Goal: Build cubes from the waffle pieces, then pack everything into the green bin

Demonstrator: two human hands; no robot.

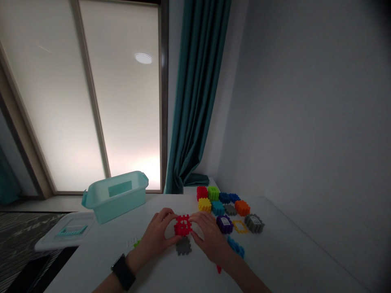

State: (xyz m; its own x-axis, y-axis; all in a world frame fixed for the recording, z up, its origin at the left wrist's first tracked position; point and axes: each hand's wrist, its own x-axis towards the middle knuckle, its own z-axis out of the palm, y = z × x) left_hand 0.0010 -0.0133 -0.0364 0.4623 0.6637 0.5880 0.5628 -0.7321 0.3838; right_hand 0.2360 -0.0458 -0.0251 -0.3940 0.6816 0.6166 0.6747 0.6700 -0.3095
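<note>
Between my two hands is a red notched puzzle tile [183,226] with cut-out holes, seen just above the white table. My left hand [159,230], with a dark watch on its wrist, pinches the tile's left edge. On the opposite side, the fingers of my right hand [209,236] grip its right edge. A grey notched tile [183,246] lies flat right below the red one in view. Part of a blue notched piece [236,247] shows beside my right wrist, and a bit of red [219,269] peeks out under that forearm.
Stacks of notched tiles stand at the back right: yellow [204,204], purple [225,224], orange [242,208], grey [254,223] and others. A yellow frame piece [240,226] lies among them. At the left are a teal bin [119,203] and its clear lid [65,232].
</note>
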